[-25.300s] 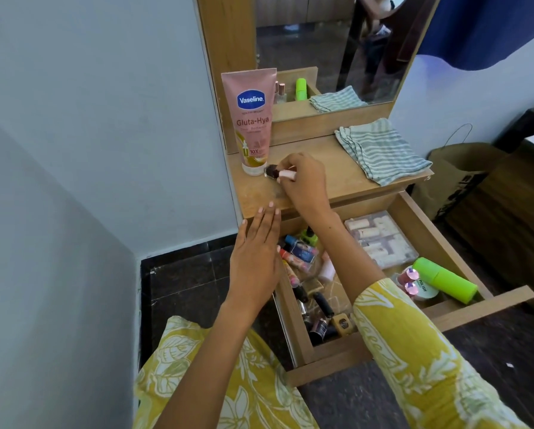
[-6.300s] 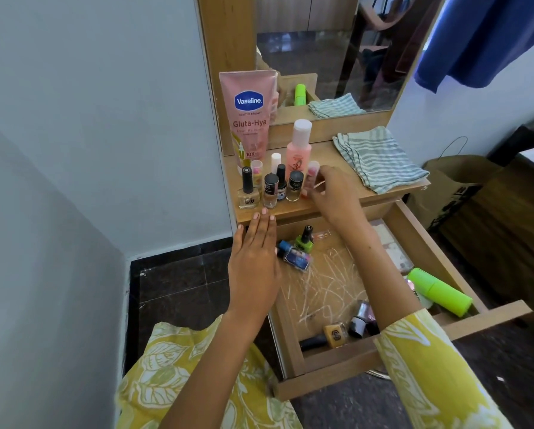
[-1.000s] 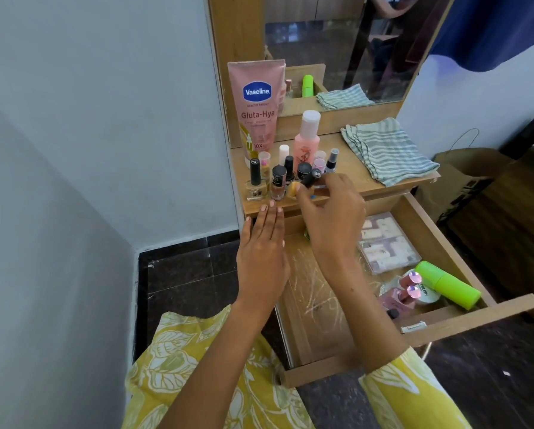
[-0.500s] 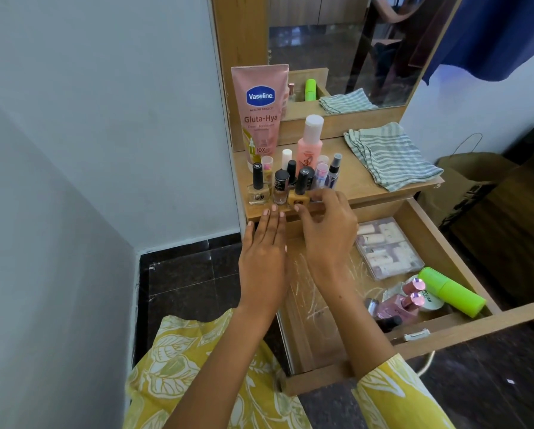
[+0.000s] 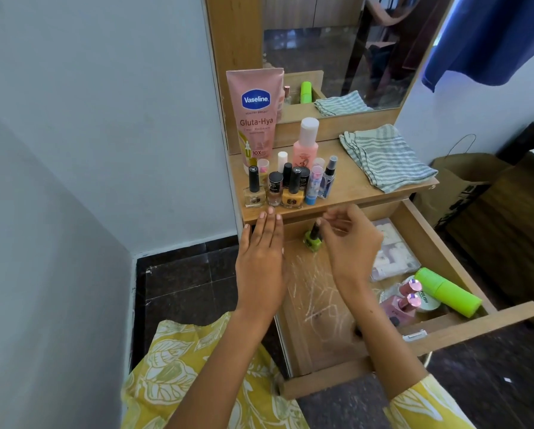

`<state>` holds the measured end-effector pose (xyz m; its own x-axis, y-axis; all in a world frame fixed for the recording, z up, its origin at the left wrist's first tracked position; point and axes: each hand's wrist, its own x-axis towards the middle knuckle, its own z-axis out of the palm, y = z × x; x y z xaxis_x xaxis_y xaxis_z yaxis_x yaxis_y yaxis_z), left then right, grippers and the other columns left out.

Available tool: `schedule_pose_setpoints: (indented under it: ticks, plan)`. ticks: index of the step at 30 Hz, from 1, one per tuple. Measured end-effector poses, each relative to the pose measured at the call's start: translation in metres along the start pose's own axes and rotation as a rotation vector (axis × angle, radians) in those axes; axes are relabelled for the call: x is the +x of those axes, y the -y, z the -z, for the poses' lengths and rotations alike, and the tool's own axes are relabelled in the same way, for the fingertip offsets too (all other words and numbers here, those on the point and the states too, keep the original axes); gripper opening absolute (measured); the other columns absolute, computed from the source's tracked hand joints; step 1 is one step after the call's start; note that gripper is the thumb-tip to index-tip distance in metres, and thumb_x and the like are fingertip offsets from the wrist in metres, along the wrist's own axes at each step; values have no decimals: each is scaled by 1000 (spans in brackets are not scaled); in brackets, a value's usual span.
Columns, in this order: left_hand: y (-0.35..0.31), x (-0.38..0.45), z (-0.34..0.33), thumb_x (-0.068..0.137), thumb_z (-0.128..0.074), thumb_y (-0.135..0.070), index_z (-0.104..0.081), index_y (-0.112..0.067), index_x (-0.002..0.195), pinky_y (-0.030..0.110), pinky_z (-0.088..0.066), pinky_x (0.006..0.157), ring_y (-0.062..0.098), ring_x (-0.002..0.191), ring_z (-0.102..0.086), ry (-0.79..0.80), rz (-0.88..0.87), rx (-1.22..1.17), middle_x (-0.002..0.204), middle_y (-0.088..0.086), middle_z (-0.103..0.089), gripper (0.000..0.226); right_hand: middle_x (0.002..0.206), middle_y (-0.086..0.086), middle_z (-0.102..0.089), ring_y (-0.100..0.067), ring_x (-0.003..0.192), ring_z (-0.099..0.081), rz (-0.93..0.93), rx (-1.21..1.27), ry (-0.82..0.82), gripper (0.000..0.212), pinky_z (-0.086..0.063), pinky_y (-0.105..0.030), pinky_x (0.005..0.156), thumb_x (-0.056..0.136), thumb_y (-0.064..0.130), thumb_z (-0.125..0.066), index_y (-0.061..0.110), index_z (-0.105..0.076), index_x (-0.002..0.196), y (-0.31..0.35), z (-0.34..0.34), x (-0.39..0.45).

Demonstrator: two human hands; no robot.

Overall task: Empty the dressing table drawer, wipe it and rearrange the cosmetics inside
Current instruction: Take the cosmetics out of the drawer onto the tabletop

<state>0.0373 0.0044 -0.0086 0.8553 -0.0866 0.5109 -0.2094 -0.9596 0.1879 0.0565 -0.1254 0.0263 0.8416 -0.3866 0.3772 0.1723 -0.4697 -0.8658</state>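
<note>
The wooden drawer (image 5: pixel 445 332) is pulled out under the dressing table top (image 5: pixel 352 190). On the top stand a pink Vaseline tube (image 5: pixel 255 119), a pink bottle (image 5: pixel 306 144) and several nail polish bottles (image 5: pixel 275 188). My left hand (image 5: pixel 259 258) lies flat, fingertips on the top's front edge. My right hand (image 5: pixel 349 239) hovers inside the drawer, fingers loosely apart, right beside the cap of a green nail polish bottle (image 5: pixel 312 243). It holds nothing. At the drawer's right lie a clear plastic box (image 5: pixel 395 255), two pink bottles (image 5: pixel 405 301), a white jar (image 5: pixel 428 303) and a green bottle (image 5: pixel 445 294).
A striped cloth (image 5: pixel 383 156) lies folded on the right of the top, below the mirror (image 5: pixel 337 51). A brown paper bag (image 5: pixel 457 184) and dark wooden furniture (image 5: pixel 522 224) stand to the right of the drawer. A grey wall (image 5: pixel 89 150) closes the left side.
My right hand has left the yellow nail polish bottle standing on the top and dropped into the drawer beside the green bottle. My left hand has stayed put.
</note>
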Motion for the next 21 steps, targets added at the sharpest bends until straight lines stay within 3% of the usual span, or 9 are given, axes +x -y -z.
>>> schedule_pose_setpoints:
  ticks: [4, 7, 11, 14, 18, 21]
  plan:
    - [-1, -1, -2, 81, -68, -10, -46, -5, 136, 45, -28, 109, 23, 134, -38, 18, 8, -9, 143, 11, -43, 59, 82, 0, -68, -10, 73, -65, -135, -122, 67, 22, -53, -16, 65, 74, -4, -71, 15, -64, 85, -26, 17, 3]
    - [0, -1, -1, 82, -68, -11, -46, -5, 136, 46, -30, 109, 23, 134, -38, 30, 6, -7, 143, 11, -43, 58, 87, -5, -69, -16, 77, -64, -229, -269, 187, 20, -46, -21, 63, 73, 1, -72, 10, -66, 90, -35, 9, 9]
    - [1, 0, -1, 81, -69, -10, -46, -5, 135, 46, -30, 109, 24, 133, -39, 37, 2, -4, 142, 11, -44, 59, 99, -3, -68, -21, 90, -61, -122, -519, 319, 29, -43, -29, 67, 76, 26, -75, 15, -68, 102, -30, -11, 11]
    - [0, 0, 0, 81, -69, -12, -47, -6, 135, 46, -29, 108, 23, 133, -40, 47, 11, -2, 142, 10, -44, 58, 104, -4, -68, -24, 97, -61, -92, -632, 362, 27, -43, -31, 72, 83, 29, -69, 17, -66, 107, -21, -19, 11]
    - [4, 2, 6, 83, -68, -15, -48, -6, 134, 44, -29, 108, 23, 131, -42, 63, -16, -7, 140, 11, -47, 56, 99, -2, -70, -20, 92, -63, -40, -601, 429, 19, -45, -29, 72, 83, 25, -70, 17, -69, 101, -15, -15, 11]
    - [11, 5, 16, 82, -71, -17, -49, -5, 134, 42, -29, 107, 22, 125, -50, 30, -77, -42, 134, 11, -54, 58, 86, 7, -69, -3, 80, -64, -4, -311, 520, 17, -52, -20, 71, 76, 20, -77, 21, -68, 90, -4, -6, 7]
